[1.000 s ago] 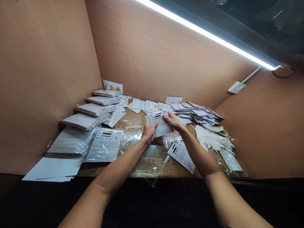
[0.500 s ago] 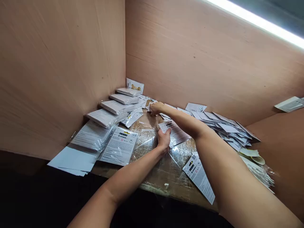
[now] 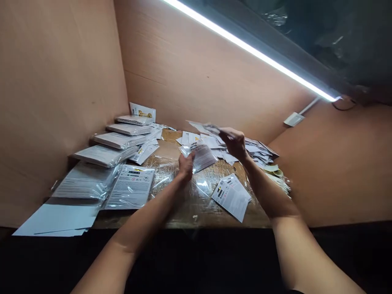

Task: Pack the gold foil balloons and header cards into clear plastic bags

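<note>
My left hand [image 3: 186, 165] pinches the lower left edge of a white printed card in a clear sleeve [image 3: 200, 156], held just above the wooden table [image 3: 183, 212]. My right hand [image 3: 235, 142] is raised a little higher and grips a second printed card [image 3: 203, 127] by its right end; that card is blurred by motion. Both hands are above the middle of the table, right in front of a loose heap of printed cards [image 3: 251, 149].
Stacks of bagged card packs [image 3: 122, 139] step along the left wall. A single bagged card [image 3: 131, 187] and another card [image 3: 232, 197] lie flat near the front. White sheets [image 3: 58, 218] overhang the front left corner. Plywood walls close in three sides; a light strip [image 3: 251, 49] runs above.
My right hand has come back from the far left of the table, now lifted and holding a second card. My left hand has kept its card and raised it slightly.
</note>
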### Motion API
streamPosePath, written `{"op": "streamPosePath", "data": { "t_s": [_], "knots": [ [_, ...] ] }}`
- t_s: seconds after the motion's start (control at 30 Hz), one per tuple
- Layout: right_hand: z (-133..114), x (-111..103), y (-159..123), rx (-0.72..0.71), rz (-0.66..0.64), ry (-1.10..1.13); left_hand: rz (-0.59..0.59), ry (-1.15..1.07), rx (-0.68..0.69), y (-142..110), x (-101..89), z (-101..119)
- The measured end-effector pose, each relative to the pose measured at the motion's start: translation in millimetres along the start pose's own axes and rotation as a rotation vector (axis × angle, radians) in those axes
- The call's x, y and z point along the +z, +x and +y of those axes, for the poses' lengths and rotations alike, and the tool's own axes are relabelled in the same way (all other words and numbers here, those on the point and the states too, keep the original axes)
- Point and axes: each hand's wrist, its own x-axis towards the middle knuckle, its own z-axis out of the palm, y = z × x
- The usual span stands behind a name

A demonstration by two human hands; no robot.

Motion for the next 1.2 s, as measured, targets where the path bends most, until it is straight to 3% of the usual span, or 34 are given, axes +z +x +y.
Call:
{"op": "streamPosePath", "data": {
  "t_s": [0.07, 0.17, 0.23, 0.3, 0.4, 0.5, 0.6, 0.67, 0.73, 0.8, 0.87, 0.97, 1.07, 1.13, 1.2],
  "knots": [
    [-26.4, -32.0, -48.5, -0.279, -0.093, -0.231, -0.139, -0.008, -0.034, -10.7, 8.6, 14.0],
    [-55.3, -58.2, -105.4, -0.594, -0.251, -0.487, -0.394, -0.009, -0.122, -36.5, 23.6, 22.1],
    [-68.0, -65.6, -132.1, -0.643, -0.310, -0.548, -0.454, 0.000, -0.132, -55.7, 32.7, 17.3],
    [-77.4, -71.4, -151.2, -0.592, -0.376, -0.502, -0.414, 0.032, -0.108, -71.0, 36.4, 9.5],
    [-82.1, -88.1, -165.7, -0.336, -0.349, -0.261, -0.198, 0.092, 0.015, -81.6, 24.3, 6.6],
    [-66.2, -111.9, -166.3, 0.117, -0.018, 0.087, 0.033, 0.138, 0.187, -86.7, -6.3, 18.9],
    [-40.0, -118.9, -172.2, 0.554, 0.284, 0.402, 0.126, 0.156, 0.279, -105.4, -39.5, 30.0],
    [-31.4, -103.9, -190.9, 0.764, 0.405, 0.554, 0.134, 0.171, 0.316, -127.9, -57.6, 25.5],
    [-35.4, -75.9, -223.9, 0.907, 0.487, 0.624, 0.137, 0.215, 0.299, -153.0, -71.0, 7.8],
    [-49.8, -45.8, -265.5, 1.002, 0.501, 0.523, 0.112, 0.298, 0.209, -174.7, -78.3, -19.4],
    [-67.6, -25.6, -303.9, 1.032, 0.466, 0.178, 0.034, 0.406, 0.096, -189.0, -79.7, -48.2],
    [-80.3, -23.0, -328.9, 0.899, 0.320, -0.372, -0.116, 0.555, 0.004, -195.2, -75.4, -78.4],
    [-56.6, -40.0, -306.2, 0.756, -0.047, -0.508, -0.190, 0.649, -0.018, -188.9, -70.9, -88.0],
    [-24.1, -53.5, -276.2, 0.795, -0.313, -0.501, -0.189, 0.667, -0.035, -183.4, -69.1, -87.9],
    [10.0, -65.4, -246.0, 0.901, -0.500, -0.453, -0.177, 0.640, -0.052, -180.0, -67.9, -87.1]
  ]
}}
